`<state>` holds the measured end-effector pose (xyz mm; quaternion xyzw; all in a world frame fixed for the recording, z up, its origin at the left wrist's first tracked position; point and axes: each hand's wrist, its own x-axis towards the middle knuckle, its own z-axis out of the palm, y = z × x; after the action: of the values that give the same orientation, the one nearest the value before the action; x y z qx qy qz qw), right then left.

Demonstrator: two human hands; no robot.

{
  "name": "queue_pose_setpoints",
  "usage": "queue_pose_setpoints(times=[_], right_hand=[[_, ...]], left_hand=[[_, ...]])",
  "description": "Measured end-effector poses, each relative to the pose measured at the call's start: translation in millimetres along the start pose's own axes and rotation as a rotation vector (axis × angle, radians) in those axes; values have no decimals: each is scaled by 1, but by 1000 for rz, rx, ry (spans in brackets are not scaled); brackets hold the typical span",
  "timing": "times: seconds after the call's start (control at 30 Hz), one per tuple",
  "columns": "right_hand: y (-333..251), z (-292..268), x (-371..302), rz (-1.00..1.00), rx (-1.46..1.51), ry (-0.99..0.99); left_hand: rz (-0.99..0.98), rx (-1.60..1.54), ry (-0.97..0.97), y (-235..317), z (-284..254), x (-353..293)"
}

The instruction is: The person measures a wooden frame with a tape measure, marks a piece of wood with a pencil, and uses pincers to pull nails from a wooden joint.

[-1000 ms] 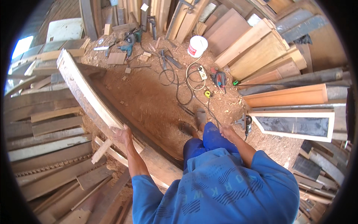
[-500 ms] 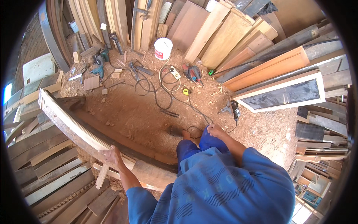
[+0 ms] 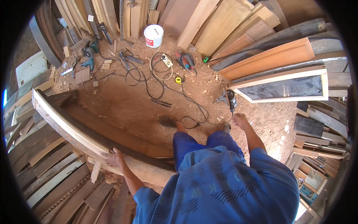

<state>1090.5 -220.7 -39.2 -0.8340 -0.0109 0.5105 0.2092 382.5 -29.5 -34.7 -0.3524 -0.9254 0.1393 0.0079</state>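
Observation:
My left hand (image 3: 116, 159) is closed over the edge of a long pale wooden board (image 3: 71, 128), which lies along a dark beam on the left. A short wooden block (image 3: 96, 171) sticks out beneath the board near that hand. My right hand (image 3: 240, 121) is off to the right above the floor, fingers loosely bent, with nothing visible in it. Just beyond its fingertips a black corded power tool (image 3: 232, 99) stands on the sawdust, its cord passing close to the fingers.
Farther off on the sawdust lie a yellow tape measure (image 3: 179, 80), a power strip (image 3: 166, 60), a red-and-black power tool (image 3: 185, 61), a teal power tool (image 3: 88, 61) and looping cords. A white bucket (image 3: 153, 36) stands by leaning planks (image 3: 223, 30). A framed panel (image 3: 281, 89) leans at right.
My right hand has left my knee and moved right, toward the black power tool. My left hand stays on the board. The view has shifted slightly right.

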Motion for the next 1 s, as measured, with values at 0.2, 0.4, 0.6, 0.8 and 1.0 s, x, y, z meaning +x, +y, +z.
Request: queue_pose_setpoints(times=[0.2,0.4,0.6,0.8,1.0], right_hand=[[42,-88,34,65,44,72],[75,-151,120,28,178,26],[90,-195,158,-150,50,-24],[147,-236,189,-13,278,-80],[223,-208,271,30,286,-226]], left_hand=[[5,-34,-65,-3,4,-71],[54,-22,-238,-38,49,-228],[157,63,-387,-54,69,-377],[137,-42,-520,-66,50,-365],[120,76,-429,-125,96,-346]])
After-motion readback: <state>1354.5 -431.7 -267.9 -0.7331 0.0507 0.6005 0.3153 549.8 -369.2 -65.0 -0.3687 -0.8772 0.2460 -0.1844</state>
